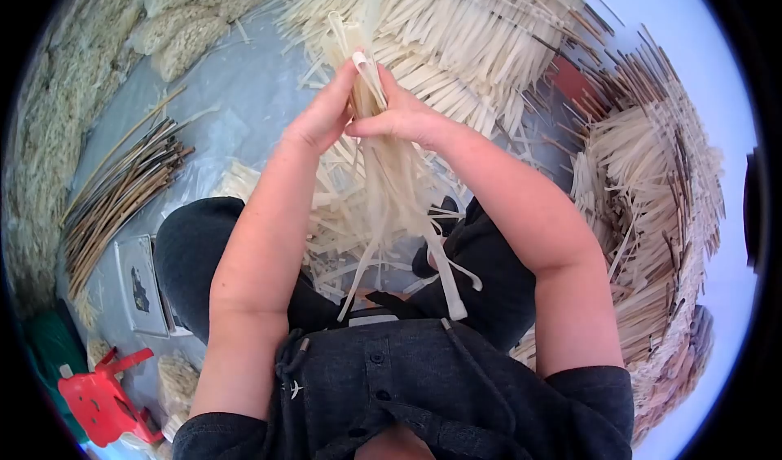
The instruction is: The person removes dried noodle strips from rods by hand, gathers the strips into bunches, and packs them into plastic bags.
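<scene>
Out in front of my body, both hands grip one bundle of pale, flat, ribbon-like strips (376,154). My left hand (327,108) closes round it from the left. From the other side my right hand (399,118) wraps it, thumb lying across the front. Looped, folded ends stick up above the fingers, while loose ends hang down toward my lap. What the strips are made of I cannot tell. Beneath the hands, more loose strips (338,211) lie scattered on the floor between my legs. The fingers behind the bundle are partly hidden.
Layered strips on thin sticks (456,32) lie ahead, with another tall stack (643,183) at right. Bare sticks (126,199) form a pile at left, near a metal box (140,285) and a red plastic stool (102,403). Filled bags (183,44) line the far left.
</scene>
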`<state>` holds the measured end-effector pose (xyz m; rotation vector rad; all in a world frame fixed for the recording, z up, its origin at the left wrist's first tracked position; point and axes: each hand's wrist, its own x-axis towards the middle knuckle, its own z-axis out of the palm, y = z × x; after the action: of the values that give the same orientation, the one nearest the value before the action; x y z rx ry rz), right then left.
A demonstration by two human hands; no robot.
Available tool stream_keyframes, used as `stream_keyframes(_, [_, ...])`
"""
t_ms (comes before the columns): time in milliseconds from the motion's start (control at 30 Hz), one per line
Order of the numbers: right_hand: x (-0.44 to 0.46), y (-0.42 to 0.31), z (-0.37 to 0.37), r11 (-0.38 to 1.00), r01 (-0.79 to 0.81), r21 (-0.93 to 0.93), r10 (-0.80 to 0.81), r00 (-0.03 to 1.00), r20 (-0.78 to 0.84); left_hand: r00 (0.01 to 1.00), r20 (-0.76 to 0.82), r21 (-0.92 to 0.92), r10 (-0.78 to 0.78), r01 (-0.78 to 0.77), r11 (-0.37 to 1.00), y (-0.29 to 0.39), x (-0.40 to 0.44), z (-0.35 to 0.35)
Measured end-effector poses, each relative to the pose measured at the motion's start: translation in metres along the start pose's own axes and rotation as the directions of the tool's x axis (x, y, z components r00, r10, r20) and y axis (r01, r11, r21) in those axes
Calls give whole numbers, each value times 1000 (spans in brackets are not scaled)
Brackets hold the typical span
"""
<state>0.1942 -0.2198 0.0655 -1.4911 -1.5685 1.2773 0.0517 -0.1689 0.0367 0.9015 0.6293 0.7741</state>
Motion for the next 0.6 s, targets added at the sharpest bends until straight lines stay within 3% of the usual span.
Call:
stream_keyframes(33, [1, 1, -3, 996, 26, -82, -27, 1000, -16, 1000, 22, 224, -2, -3, 975, 1, 0, -2])
stream_keyframes(133, [-1, 0, -8, 998, 66, 4, -65, 992, -106, 992, 94, 77, -88, 81, 994, 5, -6, 17])
stream_keyframes(233, [-3, -4, -1, 988, 156, -15, -155, 966, -208, 994, 107, 138, 30, -44, 989, 11, -9, 27])
stream_keyframes(333, [-3, -7, -9, 974, 226, 16, -213, 940, -268, 978, 210, 36, 3, -11, 999, 18, -13, 26])
stream_keyframes(400, [-1, -12, -20, 961, 274, 49, -250, 927, -281, 986, 148, 27, 73, -78, 997, 19, -19, 33])
stream_keyframes(467, [-2, -21, -33, 933, 282, 224, -196, 920, -340, 987, 85, 21, 137, -139, 990, 17, -22, 36])
stream_keyframes(533, [4, -17, -53, 899, 303, 317, -179, 914, -365, 965, 39, 393, 258, -252, 884, 17, -21, 37])
stream_keyframes(567, [3, -16, -63, 873, 307, 378, -137, 900, -414, 964, 49, 396, 262, -260, 881, 19, -22, 37])
stream_keyframes(600, [4, -17, -74, 843, 314, 437, -93, 885, -457, 965, 18, 600, 262, -220, 769, 21, -26, 36])
